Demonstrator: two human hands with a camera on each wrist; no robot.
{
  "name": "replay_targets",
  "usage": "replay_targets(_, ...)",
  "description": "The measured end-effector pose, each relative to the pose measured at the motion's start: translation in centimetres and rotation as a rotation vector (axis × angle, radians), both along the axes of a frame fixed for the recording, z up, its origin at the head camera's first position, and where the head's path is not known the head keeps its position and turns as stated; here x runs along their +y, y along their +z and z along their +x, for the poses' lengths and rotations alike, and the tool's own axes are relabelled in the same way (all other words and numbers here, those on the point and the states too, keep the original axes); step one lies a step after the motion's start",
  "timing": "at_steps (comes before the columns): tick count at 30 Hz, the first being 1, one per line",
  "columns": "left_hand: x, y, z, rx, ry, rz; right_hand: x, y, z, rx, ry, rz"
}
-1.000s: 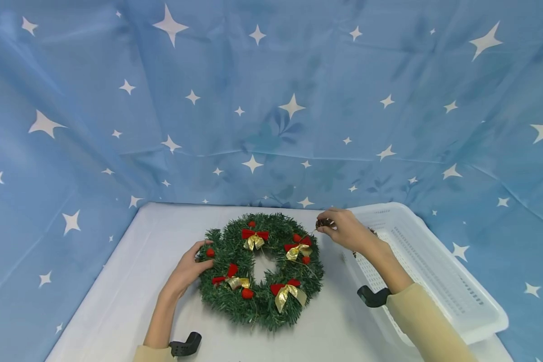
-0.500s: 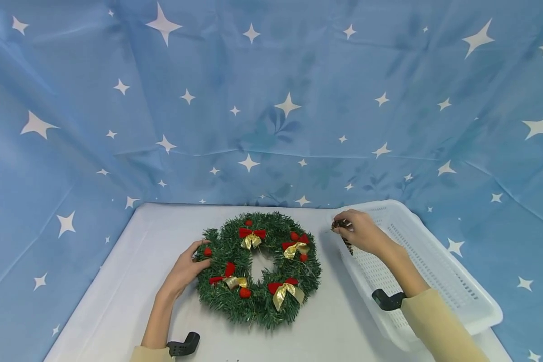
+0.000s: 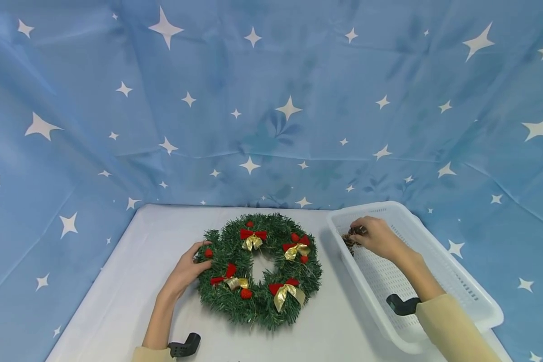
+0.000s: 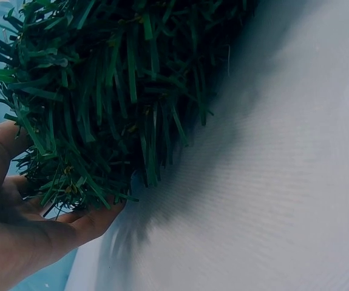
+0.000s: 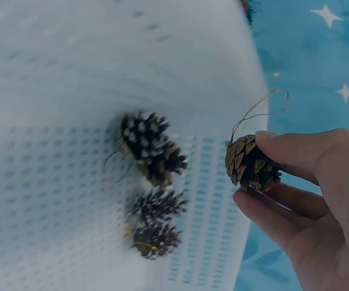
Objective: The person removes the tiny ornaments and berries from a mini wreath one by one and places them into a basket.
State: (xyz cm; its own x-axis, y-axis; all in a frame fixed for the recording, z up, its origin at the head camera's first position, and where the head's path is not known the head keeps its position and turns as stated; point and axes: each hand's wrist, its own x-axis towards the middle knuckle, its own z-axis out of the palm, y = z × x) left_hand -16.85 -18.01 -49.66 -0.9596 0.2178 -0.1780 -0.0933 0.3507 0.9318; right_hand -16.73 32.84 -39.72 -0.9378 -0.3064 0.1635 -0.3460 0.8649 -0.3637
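Observation:
A round green tinsel wreath (image 3: 262, 317) with red-and-gold bows and red berries lies on the white table. My left hand (image 3: 184, 271) holds its left edge, thumb on one side and fingers curled at the other; in the left wrist view the fingertips (image 4: 104, 215) sit under the green strands. Over the left end of the white basket, my right hand (image 3: 382, 240) pinches a brown pine cone (image 5: 250, 163) between thumb and fingers. A thin gold loop (image 5: 253, 115) rises from this cone. Below, several other pine cones (image 5: 156, 148) lie in the basket.
The white perforated basket (image 3: 479, 286) stands at an angle on the table's right side. Blue cloth (image 3: 271, 130) with white stars hangs behind and along both sides. White tabletop (image 3: 108, 296) stretches left of the wreath and in front of it.
My right hand has moved right with the pine cone, from beside the wreath to over the basket. The left hand keeps its hold on the wreath, which stays in place.

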Motion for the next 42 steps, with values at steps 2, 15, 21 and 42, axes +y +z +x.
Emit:
replay_targets(2, 0.0, -0.1, 0.0, -0.001, 0.004, -0.002, 0.3, -0.3, 0.0, -0.009, -0.005, 0.015)
replay_targets(15, 0.0, 0.0, 0.0, 0.002, 0.003, -0.009, 2.5, -2.4, 0.0, -0.094, -0.025, 0.061)
replay_targets(21, 0.0, 0.0, -0.1, 0.004, 0.01, -0.007, 3.0, -3.0, -0.3, -0.099, -0.018, 0.06)
replay_targets(42, -0.1, -0.3, -0.1, 0.002, 0.006, -0.01, 2.1, -4.9, -1.2, -0.158, 0.008, 0.108)
